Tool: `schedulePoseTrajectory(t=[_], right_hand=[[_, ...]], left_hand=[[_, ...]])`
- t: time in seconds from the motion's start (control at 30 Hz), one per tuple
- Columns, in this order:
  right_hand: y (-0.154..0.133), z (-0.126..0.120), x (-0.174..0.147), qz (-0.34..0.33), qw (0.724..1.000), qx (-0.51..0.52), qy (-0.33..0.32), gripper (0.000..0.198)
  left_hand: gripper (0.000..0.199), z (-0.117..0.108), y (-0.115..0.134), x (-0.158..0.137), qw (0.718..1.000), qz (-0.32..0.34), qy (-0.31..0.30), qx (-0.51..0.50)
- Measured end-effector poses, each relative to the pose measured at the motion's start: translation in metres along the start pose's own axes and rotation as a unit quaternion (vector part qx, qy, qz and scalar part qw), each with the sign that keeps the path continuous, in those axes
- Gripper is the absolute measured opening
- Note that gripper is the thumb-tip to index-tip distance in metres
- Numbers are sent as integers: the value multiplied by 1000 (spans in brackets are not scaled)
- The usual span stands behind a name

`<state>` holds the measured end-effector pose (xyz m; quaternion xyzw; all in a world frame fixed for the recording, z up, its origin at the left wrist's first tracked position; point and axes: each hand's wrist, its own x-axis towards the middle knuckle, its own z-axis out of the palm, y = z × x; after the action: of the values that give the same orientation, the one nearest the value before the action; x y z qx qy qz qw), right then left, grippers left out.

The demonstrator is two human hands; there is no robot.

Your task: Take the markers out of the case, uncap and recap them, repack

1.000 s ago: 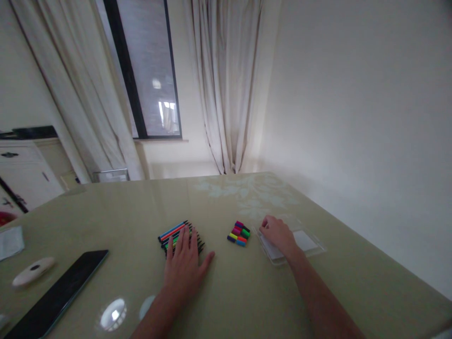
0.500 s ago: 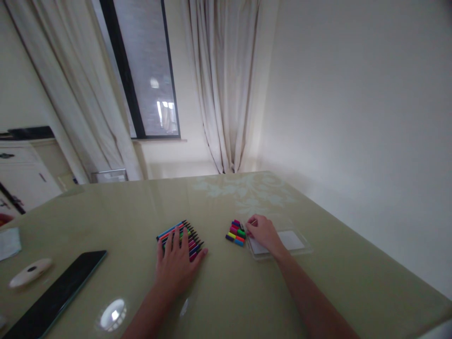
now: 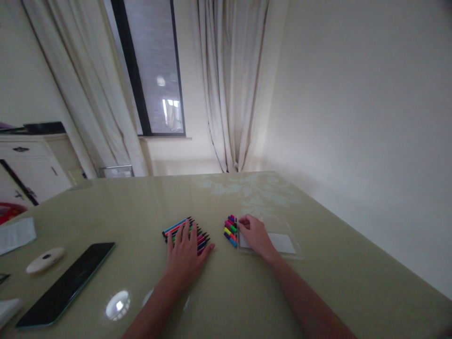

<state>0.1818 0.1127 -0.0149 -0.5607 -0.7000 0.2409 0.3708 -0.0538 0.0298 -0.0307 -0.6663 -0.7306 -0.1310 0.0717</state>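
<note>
My left hand (image 3: 185,254) lies flat with its fingers spread over a row of colored pens (image 3: 176,227). Their dark pointed ends stick out past the fingers to the right. To the right is a cluster of short, bright two-tone pieces (image 3: 230,231), perhaps pen caps. Beside them lies a flat clear plastic case (image 3: 296,254) with a white sheet (image 3: 282,242) inside. My right hand (image 3: 254,235) rests over the case's left part, thumb and fingertips pinched together at its edge by the bright pieces. Whatever is between those fingertips is too small to name.
On the left of the glossy green table (image 3: 226,292) lie a dark tablet (image 3: 67,285), a white oval object (image 3: 45,260) and a pale folded sheet (image 3: 17,234). A round light reflection shows near the front. A wall (image 3: 370,141) runs along the right side.
The view has turned slightly left. My right hand and the clear case have shifted left, closer to the bright pieces and the pens. My left hand remains spread over the pens.
</note>
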Motion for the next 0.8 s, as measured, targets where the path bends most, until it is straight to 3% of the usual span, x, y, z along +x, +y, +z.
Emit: schedulePoseTrajectory(t=[0.27,0.5,0.8], right_hand=[[-7,6,3,-7,1000,27,-8,9],[-7,-2,-2,5,999,-1,-33,11],[-25,17,-9,-24,998,-50,-22,25]], left_hand=[[82,-7,1,2,1000,21,14,-5],[87,-24,-15,2,997,32,-72,-16],[77,-13,-20,6,996,59,-58,-33]])
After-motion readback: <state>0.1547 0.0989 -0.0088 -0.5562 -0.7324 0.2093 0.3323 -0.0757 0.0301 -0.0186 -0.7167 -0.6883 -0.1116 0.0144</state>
